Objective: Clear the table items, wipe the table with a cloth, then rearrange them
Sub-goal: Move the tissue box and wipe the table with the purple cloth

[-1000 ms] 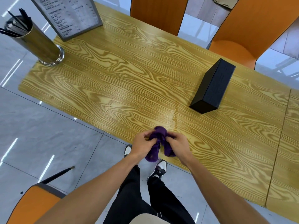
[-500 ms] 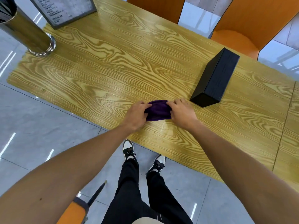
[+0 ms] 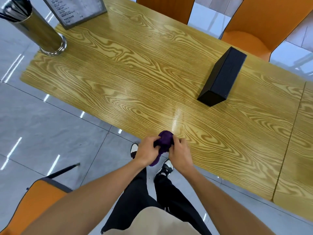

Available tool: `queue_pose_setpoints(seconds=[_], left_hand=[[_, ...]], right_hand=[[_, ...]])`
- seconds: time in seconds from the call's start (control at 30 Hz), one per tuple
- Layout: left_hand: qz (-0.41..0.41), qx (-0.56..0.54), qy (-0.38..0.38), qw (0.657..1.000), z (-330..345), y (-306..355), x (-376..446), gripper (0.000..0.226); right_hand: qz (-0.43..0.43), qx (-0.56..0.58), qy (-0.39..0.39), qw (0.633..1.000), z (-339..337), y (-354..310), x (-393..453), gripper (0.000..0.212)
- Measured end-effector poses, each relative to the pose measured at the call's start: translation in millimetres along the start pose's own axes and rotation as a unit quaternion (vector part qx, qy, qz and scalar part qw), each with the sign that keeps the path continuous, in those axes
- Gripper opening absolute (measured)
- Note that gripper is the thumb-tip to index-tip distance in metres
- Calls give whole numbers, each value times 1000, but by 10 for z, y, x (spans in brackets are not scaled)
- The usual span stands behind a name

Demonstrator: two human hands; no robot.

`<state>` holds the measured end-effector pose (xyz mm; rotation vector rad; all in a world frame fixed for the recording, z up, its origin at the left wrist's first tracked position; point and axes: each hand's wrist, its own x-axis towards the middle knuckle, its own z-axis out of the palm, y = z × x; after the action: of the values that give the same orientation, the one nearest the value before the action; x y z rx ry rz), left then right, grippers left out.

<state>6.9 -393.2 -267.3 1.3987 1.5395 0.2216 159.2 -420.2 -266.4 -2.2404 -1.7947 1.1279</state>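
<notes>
A bunched purple cloth (image 3: 165,141) is held at the near edge of the wooden table (image 3: 135,78), partly hanging below it. My left hand (image 3: 147,152) grips its left side and my right hand (image 3: 180,153) grips its right side. A black rectangular box (image 3: 221,77) lies on the table to the right. At the far left stand a metal holder with dark sticks (image 3: 38,29) and a framed menu sign (image 3: 76,11).
Orange chairs stand behind the table (image 3: 250,31) and at the lower left (image 3: 33,206) on the grey tiled floor. A seam (image 3: 288,143) divides the table from a second tabletop on the right. My legs and shoes are below the table edge.
Both hands pulled the cloth back from the table surface to the near edge and bunched it up, after pressing it flat half a second ago.
</notes>
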Motion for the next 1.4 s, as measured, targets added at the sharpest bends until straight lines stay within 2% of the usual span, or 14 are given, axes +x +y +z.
queue_pose_setpoints(seconds=[0.1,0.2,0.27,0.37,0.47,0.57,0.87,0.97,1.07,1.13,1.27,1.4], left_hand=[[-41,-87,7,995,121,-3,-143,39],[-70,-150,10,986,187,18,-186,36],[-86,-181,1,980,187,51,-173,35],[-88,-212,-30,973,163,143,-81,32],[-74,-238,-56,967,191,323,58,28],[-71,-249,-61,964,326,581,225,30],[-61,-166,-56,983,938,1247,591,34],[-64,-102,-44,992,1098,1255,540,35],[-52,-36,-1,998,1167,1198,476,34],[-48,-13,7,999,1153,1175,478,33],[-40,16,-10,999,1079,1168,522,27],[-41,15,-59,997,981,1176,552,25]], right_hand=[[31,143,18,989,86,-10,-170,28],[80,279,25,957,97,-34,-234,33],[120,352,0,928,52,-19,-234,36],[150,437,-37,886,-91,76,-169,36],[161,468,-42,868,-303,179,-61,35],[158,461,-18,873,-505,339,71,36],[170,369,120,906,-894,859,278,42],[147,253,140,946,-857,924,196,43],[120,60,149,980,-792,968,139,39],[112,25,136,984,-828,975,161,39],[91,58,51,993,-957,964,255,35],[97,37,6,995,-1097,966,331,30]])
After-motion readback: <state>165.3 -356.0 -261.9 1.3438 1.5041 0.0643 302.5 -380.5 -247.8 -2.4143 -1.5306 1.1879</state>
